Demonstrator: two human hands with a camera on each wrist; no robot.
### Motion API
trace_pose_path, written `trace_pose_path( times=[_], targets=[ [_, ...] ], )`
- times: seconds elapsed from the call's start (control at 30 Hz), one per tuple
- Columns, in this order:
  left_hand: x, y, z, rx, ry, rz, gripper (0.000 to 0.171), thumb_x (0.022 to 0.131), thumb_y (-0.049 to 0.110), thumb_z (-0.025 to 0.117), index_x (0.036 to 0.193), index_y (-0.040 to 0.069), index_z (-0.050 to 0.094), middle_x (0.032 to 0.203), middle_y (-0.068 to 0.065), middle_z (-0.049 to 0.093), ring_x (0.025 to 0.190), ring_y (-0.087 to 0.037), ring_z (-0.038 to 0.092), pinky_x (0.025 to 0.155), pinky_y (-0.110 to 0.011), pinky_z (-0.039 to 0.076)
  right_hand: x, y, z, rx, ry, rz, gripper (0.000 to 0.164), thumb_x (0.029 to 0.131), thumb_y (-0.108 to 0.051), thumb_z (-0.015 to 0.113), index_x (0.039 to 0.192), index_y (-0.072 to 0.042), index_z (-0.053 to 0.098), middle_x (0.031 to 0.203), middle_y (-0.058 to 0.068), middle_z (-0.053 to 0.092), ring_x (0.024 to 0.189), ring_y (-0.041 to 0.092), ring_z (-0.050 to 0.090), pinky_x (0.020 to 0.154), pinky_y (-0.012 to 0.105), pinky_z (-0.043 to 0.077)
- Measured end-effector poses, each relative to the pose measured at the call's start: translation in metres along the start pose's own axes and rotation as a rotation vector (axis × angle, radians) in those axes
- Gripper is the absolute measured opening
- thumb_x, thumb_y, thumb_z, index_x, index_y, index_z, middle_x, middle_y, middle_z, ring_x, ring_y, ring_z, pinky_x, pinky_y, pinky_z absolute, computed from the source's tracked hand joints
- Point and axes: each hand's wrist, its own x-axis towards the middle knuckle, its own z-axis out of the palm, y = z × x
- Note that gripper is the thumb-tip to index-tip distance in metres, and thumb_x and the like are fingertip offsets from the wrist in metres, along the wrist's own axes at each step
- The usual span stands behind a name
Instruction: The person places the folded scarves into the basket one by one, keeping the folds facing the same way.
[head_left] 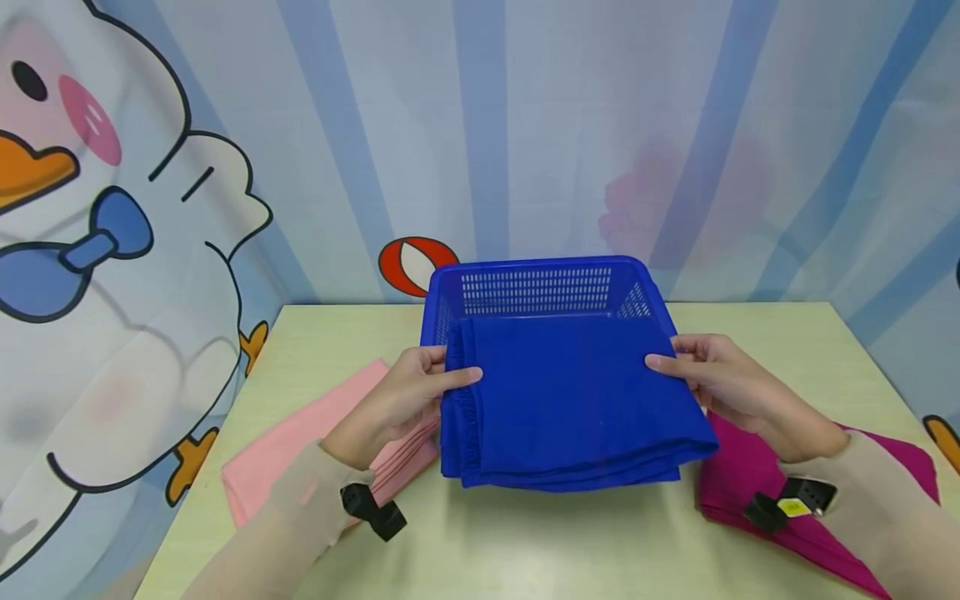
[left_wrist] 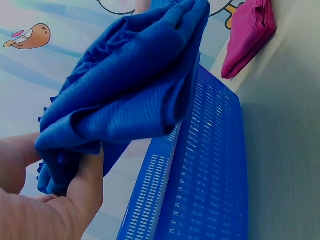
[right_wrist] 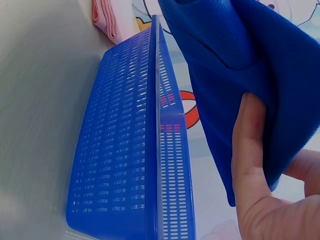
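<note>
Pale sleeves [head_left: 270, 521] come in closest, one on each side, with a small black box [head_left: 372, 510] strapped on the left wrist and another one on the right. At the end of the left sleeve, the left hand [head_left: 401, 398] pinches the left edge of a folded blue cloth [head_left: 570, 400], thumb on the front and the other fingers behind. Across from it, the right hand [head_left: 738, 390] pinches the right edge the same way. So the blue cloth sits right between the two hands, touching both. Holding it at both sides probably helps it stay wide and flat, so the folds don't fall open. Its loose folds hang toward the near side, and tiny frills run down its left edge.

Just past the cloth is a blue basket [head_left: 540, 267] full of little holes. From above, the cloth hides the basket's near part. From the right wrist, I can see some space between the cloth and the rim, so it looks held up over the near side. What lies deep inside is partly hidden.

Farther out, a folded pink cloth [head_left: 300, 450] lies to the left and a folded dark pink cloth [head_left: 726, 482] to the right, both on the table [head_left: 555, 550]. Maybe they lie at the sides to leave the middle for the basket.
</note>
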Motion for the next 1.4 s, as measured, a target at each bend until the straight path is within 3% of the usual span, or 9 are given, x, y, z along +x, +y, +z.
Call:
trace_pose_path(
  times=[0.37, 0.67, 0.87, 1.07, 1.4],
  targets=[
    [0.004, 0.001, -0.001, 0.005, 0.009, -0.009, 0.048, 0.099, 0.010, 0.063, 0.143, -0.003, 0.047, 0.129, -0.021, 0.063, 0.109, -0.036, 0.066, 0.090, -0.047, 0.055, 0.004, -0.002, -0.002, -0.028, 0.038, 0.021, 0.018, 0.106, -0.013, 0.051, 0.115, 0.001, 0.057, 0.088, 0.010, 0.074, 0.073, 0.021, 0.073, 0.068, 0.035, 0.061],
    [0.009, 0.006, 0.001, 0.075, 0.031, -0.014, 0.047, 0.099, 0.012, 0.063, 0.142, -0.001, 0.049, 0.130, -0.020, 0.063, 0.111, -0.037, 0.066, 0.091, -0.052, 0.053, 0.006, -0.005, -0.002, -0.068, 0.099, 0.057, 0.021, 0.105, -0.016, 0.054, 0.116, 0.001, 0.056, 0.086, 0.007, 0.072, 0.068, 0.017, 0.069, 0.065, 0.029, 0.060],
    [0.011, 0.007, 0.000, 0.059, 0.012, -0.007, 0.044, 0.099, 0.009, 0.063, 0.140, -0.003, 0.050, 0.129, -0.021, 0.063, 0.108, -0.036, 0.067, 0.090, -0.051, 0.055, 0.007, -0.006, -0.002, -0.098, 0.135, 0.075, 0.026, 0.104, -0.020, 0.055, 0.119, 0.002, 0.054, 0.082, 0.004, 0.070, 0.064, 0.013, 0.064, 0.062, 0.024, 0.056],
    [0.012, 0.009, -0.002, 0.049, -0.003, 0.005, 0.044, 0.099, 0.008, 0.062, 0.139, -0.005, 0.049, 0.129, -0.022, 0.063, 0.106, -0.035, 0.068, 0.089, -0.048, 0.056, 0.009, -0.008, -0.004, -0.102, 0.130, 0.073, 0.029, 0.105, -0.020, 0.054, 0.121, 0.005, 0.051, 0.090, 0.006, 0.073, 0.075, 0.017, 0.072, 0.071, 0.030, 0.060],
    [0.017, 0.011, -0.001, 0.055, 0.013, -0.008, 0.044, 0.099, 0.009, 0.063, 0.139, -0.003, 0.050, 0.129, -0.020, 0.063, 0.107, -0.035, 0.067, 0.089, -0.047, 0.056, 0.011, -0.010, -0.005, -0.089, 0.132, 0.064, 0.022, 0.104, -0.019, 0.055, 0.113, 0.001, 0.055, 0.081, 0.004, 0.070, 0.065, 0.014, 0.066, 0.066, 0.027, 0.059]
  ],
)
